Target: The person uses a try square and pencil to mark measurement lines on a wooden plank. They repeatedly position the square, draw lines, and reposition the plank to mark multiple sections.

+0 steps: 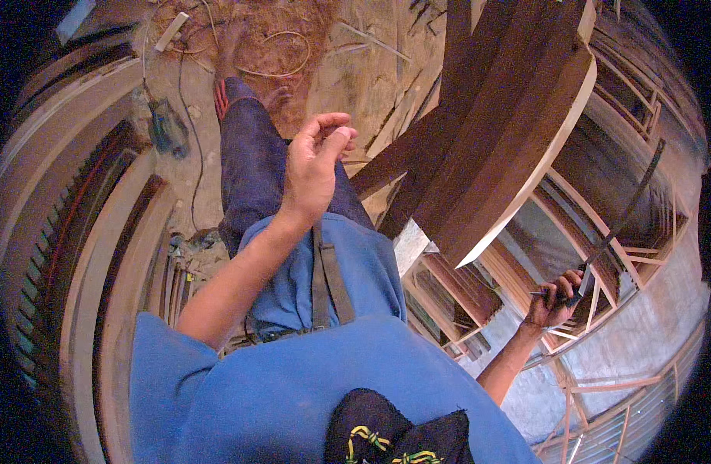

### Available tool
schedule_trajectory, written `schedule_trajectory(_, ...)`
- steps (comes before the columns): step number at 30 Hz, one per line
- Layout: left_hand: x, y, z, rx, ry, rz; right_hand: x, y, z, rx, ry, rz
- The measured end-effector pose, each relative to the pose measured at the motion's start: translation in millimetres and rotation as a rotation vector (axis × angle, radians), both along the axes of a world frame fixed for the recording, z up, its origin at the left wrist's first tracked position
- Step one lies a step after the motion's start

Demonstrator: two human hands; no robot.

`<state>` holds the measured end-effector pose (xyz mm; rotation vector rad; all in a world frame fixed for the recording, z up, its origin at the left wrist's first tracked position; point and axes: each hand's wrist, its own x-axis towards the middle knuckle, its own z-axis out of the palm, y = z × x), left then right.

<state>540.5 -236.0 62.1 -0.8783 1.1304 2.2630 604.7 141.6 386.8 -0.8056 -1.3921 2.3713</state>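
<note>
My left hand [315, 164] is raised in front of my body, above my dark trousers [251, 166]. Its fingers are loosely bent, with a gap between thumb and forefinger, and I see nothing in it. Out to the right, my right hand [556, 300] is closed round the dark handle of a long, thin, dark bar-like tool [630, 203]; its exact kind is unclear. The bar slants up and away from the fist. Between the two hands rises a large brown curved wooden piece [510, 131] with a pale edge, touched by neither hand.
Curved wooden lengths [100, 286] stand along the left. A dark power tool [167, 130] with a cord lies on the dusty floor [355, 77], near a loose cable loop [274, 54]. Wooden frames [603, 224] lean at the right, beside a pale wall [626, 340].
</note>
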Motion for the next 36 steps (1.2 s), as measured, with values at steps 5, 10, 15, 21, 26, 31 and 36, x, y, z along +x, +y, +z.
schedule_trajectory(5, -14, 6, 27, -0.037, 0.139, 0.011, -21, -7, 7, -0.018, -0.185, 0.529)
schedule_trajectory(10, -25, 29, 69, -0.079, 0.283, -0.058, -42, -31, 4, 0.926, -0.583, 0.071)
schedule_trajectory(15, -32, 54, 80, -0.064, 0.420, 0.018, -63, -69, -22, 1.066, -0.558, 0.413)
schedule_trajectory(21, -28, 63, 78, -0.088, 0.426, -0.006, -72, -93, -40, 1.101, -0.710, 0.301)
schedule_trajectory(26, -29, 67, 76, -0.109, 0.441, -0.021, -77, -98, -40, 1.080, -0.680, 0.534)
schedule_trajectory(31, -30, 68, 78, -0.135, 0.453, -0.053, -75, -98, -40, 1.087, -0.711, 0.538)
schedule_trajectory(36, -33, 63, 82, -0.116, 0.419, -0.070, -71, -91, -41, 1.122, -0.738, 0.562)
